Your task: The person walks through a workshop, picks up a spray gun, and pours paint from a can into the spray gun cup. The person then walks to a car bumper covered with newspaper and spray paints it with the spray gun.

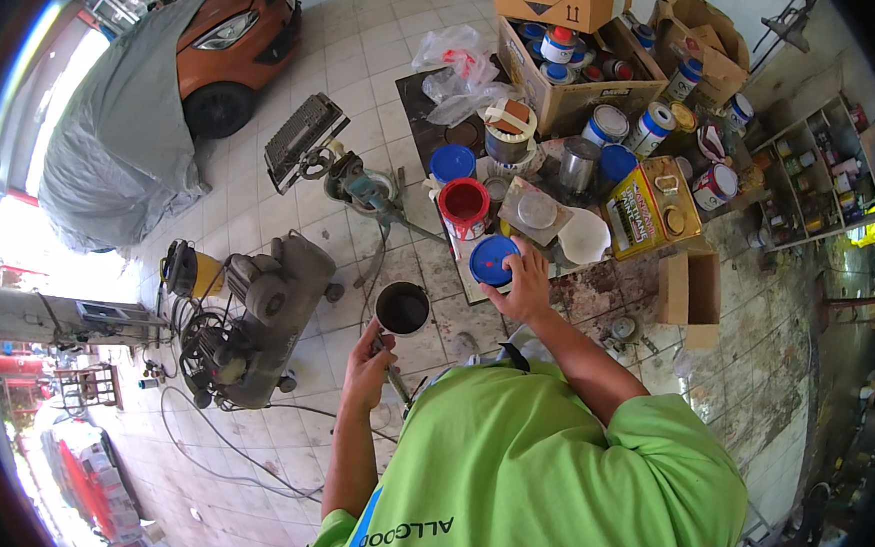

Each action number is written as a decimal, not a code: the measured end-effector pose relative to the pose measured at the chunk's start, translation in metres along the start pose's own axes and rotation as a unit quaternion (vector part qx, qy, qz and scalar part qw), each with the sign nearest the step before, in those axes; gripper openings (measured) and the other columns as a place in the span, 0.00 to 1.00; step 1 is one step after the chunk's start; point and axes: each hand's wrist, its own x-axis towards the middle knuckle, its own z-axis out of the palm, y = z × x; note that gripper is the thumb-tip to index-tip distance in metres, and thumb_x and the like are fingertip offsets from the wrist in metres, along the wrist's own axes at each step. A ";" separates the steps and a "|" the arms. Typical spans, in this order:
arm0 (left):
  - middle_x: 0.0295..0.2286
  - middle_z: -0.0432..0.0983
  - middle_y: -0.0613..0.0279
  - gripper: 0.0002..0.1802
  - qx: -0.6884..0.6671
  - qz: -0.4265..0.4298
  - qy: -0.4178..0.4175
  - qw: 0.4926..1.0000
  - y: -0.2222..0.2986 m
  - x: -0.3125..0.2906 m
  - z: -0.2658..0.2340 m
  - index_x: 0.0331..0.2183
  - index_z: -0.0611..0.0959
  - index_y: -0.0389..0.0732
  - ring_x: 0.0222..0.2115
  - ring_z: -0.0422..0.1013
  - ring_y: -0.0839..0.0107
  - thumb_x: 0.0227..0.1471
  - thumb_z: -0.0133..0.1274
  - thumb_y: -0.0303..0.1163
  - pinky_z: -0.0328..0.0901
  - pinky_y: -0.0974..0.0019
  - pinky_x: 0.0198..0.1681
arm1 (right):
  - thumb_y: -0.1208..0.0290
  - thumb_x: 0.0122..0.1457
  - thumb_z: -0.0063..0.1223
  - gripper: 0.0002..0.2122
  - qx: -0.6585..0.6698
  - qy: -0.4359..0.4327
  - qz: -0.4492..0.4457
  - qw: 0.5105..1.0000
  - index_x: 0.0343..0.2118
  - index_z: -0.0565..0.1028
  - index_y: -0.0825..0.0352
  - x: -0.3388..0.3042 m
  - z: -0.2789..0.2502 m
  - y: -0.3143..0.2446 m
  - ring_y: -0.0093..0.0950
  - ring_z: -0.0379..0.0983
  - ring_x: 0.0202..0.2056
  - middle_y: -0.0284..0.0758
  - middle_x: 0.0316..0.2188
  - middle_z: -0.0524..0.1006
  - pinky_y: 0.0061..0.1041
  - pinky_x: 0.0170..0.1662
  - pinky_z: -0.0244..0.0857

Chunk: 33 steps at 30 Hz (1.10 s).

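One car (pixel 236 46), part-draped with a grey cover (pixel 119 149), likely against dust; one table (pixel 418 102), one compressor (pixel 280 309) on the floor (pixel 361 133), four boxes (pixel 544 85) (three grouped at the table's far side, one on the floor), one yellow tin (pixel 652 208). One red can (pixel 463 225) stands lidless beside the blue-lidded can (pixel 493 261) at the table's near edge, probably for easy reach; right hand (pixel 527 284) half open, fingers bent over that lid's rim, can't tell how firmly. Left hand (pixel 364 369) curled closed beneath one cup (pixel 403 290), off the table, mouth up, presumably against spills.
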 end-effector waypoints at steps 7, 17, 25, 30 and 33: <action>0.44 0.71 0.66 0.43 0.044 0.002 -0.016 0.999 -0.007 -0.004 -0.016 0.65 0.68 0.45 0.45 0.67 0.75 0.45 0.49 0.15 0.67 0.70 0.41 | 0.54 0.50 0.67 0.24 -0.046 -0.073 0.051 0.995 0.41 0.66 0.61 -0.024 0.018 0.004 0.54 0.55 0.65 0.52 0.65 0.57 0.55 0.62 0.52; 0.40 0.73 0.65 0.38 0.040 0.010 -0.025 0.999 -0.021 -0.001 -0.019 0.62 0.72 0.43 0.38 0.68 0.76 0.46 0.49 0.16 0.69 0.70 0.37 | 0.52 0.57 0.58 0.30 -0.101 -0.131 -0.019 0.986 0.63 0.67 0.53 0.025 0.025 -0.021 0.53 0.53 0.66 0.51 0.66 0.56 0.56 0.66 0.49; 0.39 0.76 0.62 0.31 0.068 0.007 -0.022 0.997 -0.031 -0.014 0.000 0.56 0.75 0.41 0.39 0.72 0.72 0.48 0.48 0.18 0.74 0.64 0.35 | 0.45 0.64 0.45 0.25 -0.141 -0.238 -0.016 0.961 0.59 0.73 0.53 0.032 0.045 -0.001 0.51 0.54 0.66 0.44 0.66 0.60 0.54 0.68 0.43; 0.37 0.77 0.63 0.29 0.079 0.014 -0.026 0.996 -0.009 -0.020 0.038 0.53 0.77 0.40 0.34 0.70 0.75 0.46 0.48 0.17 0.70 0.70 0.33 | 0.47 0.63 0.48 0.27 -0.110 -0.194 -0.063 0.973 0.63 0.69 0.52 0.033 0.029 -0.004 0.49 0.53 0.66 0.47 0.65 0.60 0.58 0.68 0.42; 0.39 0.77 0.63 0.31 0.075 0.022 -0.028 0.997 -0.012 -0.016 0.056 0.55 0.76 0.39 0.35 0.70 0.75 0.46 0.48 0.16 0.70 0.69 0.34 | 0.53 0.59 0.56 0.26 -0.006 -0.087 -0.086 0.992 0.60 0.71 0.55 0.030 -0.021 -0.012 0.46 0.56 0.65 0.45 0.63 0.63 0.59 0.67 0.44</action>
